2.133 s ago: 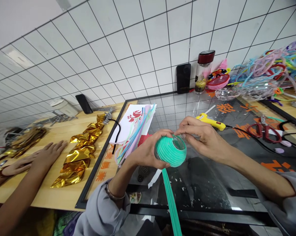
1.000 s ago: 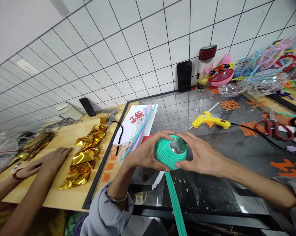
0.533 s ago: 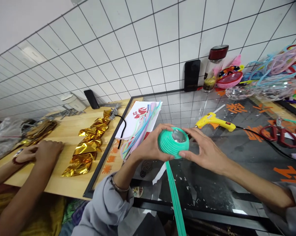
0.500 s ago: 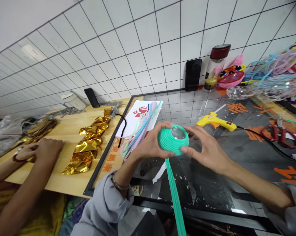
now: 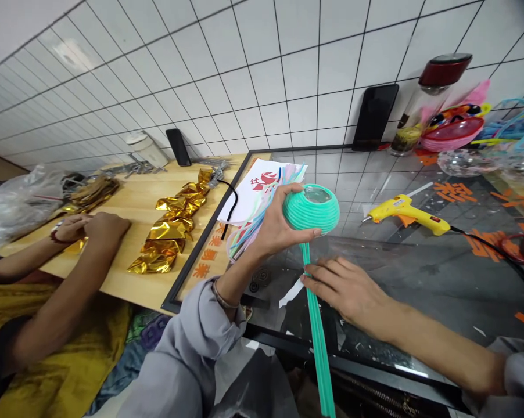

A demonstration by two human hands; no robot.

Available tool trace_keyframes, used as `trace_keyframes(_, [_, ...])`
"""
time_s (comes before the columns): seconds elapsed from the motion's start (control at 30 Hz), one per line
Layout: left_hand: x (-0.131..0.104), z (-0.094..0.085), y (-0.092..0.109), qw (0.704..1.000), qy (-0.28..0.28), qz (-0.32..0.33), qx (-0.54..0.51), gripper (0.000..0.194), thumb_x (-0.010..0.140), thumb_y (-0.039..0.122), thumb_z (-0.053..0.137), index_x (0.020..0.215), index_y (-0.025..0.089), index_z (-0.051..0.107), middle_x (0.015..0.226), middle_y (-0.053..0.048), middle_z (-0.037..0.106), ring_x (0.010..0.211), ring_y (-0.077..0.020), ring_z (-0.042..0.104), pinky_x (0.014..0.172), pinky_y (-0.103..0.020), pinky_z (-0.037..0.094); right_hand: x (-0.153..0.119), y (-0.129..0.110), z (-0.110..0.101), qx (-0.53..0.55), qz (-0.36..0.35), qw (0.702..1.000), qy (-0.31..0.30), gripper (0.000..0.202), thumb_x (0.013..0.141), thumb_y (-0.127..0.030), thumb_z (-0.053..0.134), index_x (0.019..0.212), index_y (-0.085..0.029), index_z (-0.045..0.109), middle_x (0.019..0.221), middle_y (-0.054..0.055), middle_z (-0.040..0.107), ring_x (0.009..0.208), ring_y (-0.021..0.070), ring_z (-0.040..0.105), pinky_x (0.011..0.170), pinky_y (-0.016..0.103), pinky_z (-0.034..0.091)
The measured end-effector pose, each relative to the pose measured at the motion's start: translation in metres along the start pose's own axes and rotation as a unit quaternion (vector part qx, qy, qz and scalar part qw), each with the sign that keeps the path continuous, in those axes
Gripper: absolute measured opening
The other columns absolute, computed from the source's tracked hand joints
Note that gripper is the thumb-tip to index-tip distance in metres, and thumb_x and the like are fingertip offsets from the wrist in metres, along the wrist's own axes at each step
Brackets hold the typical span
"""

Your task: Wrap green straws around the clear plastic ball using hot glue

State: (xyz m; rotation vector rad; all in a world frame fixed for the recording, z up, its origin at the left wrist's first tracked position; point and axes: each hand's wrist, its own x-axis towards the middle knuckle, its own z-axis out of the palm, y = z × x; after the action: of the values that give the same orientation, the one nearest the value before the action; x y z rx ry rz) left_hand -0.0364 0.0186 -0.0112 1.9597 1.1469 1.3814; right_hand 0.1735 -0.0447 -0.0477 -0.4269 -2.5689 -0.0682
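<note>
My left hand (image 5: 273,223) is closed around a rounded cup-like shape wound in turquoise-green pipe cleaners (image 5: 312,217), thumb below and fingers behind. Its top shows a clear, shiny opening. From its underside hangs a bundle of long green pipe cleaners (image 5: 318,342), running down past the table edge. Just below the wound shape, my right hand (image 5: 344,290) has its fingers over this bundle, fingertips at its left side; the thumb is hidden. A yellow hot glue gun (image 5: 408,216) lies on the dark tabletop to the right.
Pastel pipe cleaners (image 5: 262,215) lie on white paper (image 5: 248,183). A twisted gold foil strip (image 5: 170,232) rests left, near a co-worker's hands (image 5: 100,232). Along the tiled wall stand a phone (image 5: 375,116), a glass bottle (image 5: 412,119) and craft pieces. Red scissors (image 5: 519,248) lie far right.
My right hand has left the rim of the wound shape and moved down to the hanging bundle. My left hand alone now holds the shape, raised slightly. The view has shifted.
</note>
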Motion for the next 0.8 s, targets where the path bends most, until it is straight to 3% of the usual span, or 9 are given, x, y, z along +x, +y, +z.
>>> trace_keyframes(0.2, [-0.001, 0.005, -0.003, 0.998, 0.057, -0.003, -0.009, 0.079, 0.058, 0.044, 0.088, 0.121, 0.021, 0.047, 0.125, -0.009, 0.056, 0.121, -0.0285, 0.055, 0.107, -0.043, 0.043, 0.003, -0.006, 0.012, -0.056, -0.011, 0.998, -0.039, 0.022, 0.093, -0.005, 0.053, 0.104, -0.012, 0.071, 0.121, 0.018, 0.072, 0.100, 0.0258, 0.068, 0.082, 0.039, 0.060])
trace_keyframes(0.47, [0.001, -0.003, 0.002, 0.989, 0.143, 0.021, -0.004, 0.076, 0.063, 0.045, 0.085, 0.124, 0.025, 0.045, 0.128, -0.008, 0.053, 0.123, -0.0283, 0.055, 0.109, -0.045, 0.044, 0.006, 0.010, 0.010, -0.102, -0.009, 0.995, 0.021, 0.032, 0.098, -0.006, 0.041, 0.099, -0.012, 0.073, 0.105, 0.018, 0.076, 0.097, 0.0238, 0.073, 0.078, 0.035, 0.063])
trace_keyframes(0.67, [0.001, -0.004, 0.001, 0.984, 0.177, 0.031, -0.006, 0.079, 0.060, 0.045, 0.087, 0.124, 0.024, 0.045, 0.127, -0.009, 0.052, 0.131, -0.0313, 0.050, 0.111, -0.048, 0.042, 0.029, 0.044, 0.025, -0.116, 0.026, 0.992, 0.034, 0.033, 0.098, -0.004, 0.042, 0.115, -0.008, 0.070, 0.119, 0.021, 0.073, 0.104, 0.0254, 0.073, 0.084, 0.038, 0.064])
trace_keyframes(0.8, [0.001, -0.002, 0.002, 0.986, 0.167, 0.029, -0.010, 0.078, 0.060, 0.044, 0.087, 0.122, 0.025, 0.045, 0.127, -0.008, 0.052, 0.126, -0.0291, 0.053, 0.111, -0.048, 0.043, 0.030, 0.047, 0.021, -0.114, 0.015, 0.992, 0.047, 0.035, 0.098, -0.005, 0.041, 0.123, -0.005, 0.067, 0.134, 0.025, 0.065, 0.110, 0.0275, 0.071, 0.086, 0.040, 0.064])
